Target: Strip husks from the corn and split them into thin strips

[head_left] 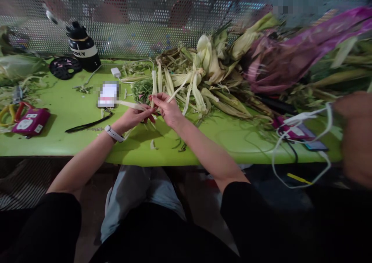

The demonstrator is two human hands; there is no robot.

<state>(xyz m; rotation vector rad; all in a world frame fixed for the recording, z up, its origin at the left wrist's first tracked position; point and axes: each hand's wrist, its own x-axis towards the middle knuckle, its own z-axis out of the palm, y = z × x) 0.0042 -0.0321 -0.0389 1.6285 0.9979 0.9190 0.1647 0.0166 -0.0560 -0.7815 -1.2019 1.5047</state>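
Pale strips of corn husk (128,104) run between my two hands, over the middle of the table. My left hand (136,116), with a white band on its wrist, is closed on the strips, and one end sticks out to the left. Close beside it, my right hand (169,109) pinches husk strips between thumb and fingers. The fingertips of both hands nearly meet, and how the strips cross there is hard to make out. Just behind the hands lies a small green woven-looking bundle (142,91). A large heap of corn husks (200,78) spreads behind and to the right.
On the green table (87,144) are a phone (108,94), a black strap (88,123), a pink box (31,122), scissors (10,115) and a black bottle (84,49). A purple plastic bag (270,65), white cable (329,119) and another person's blurred arm (357,139) are at right.
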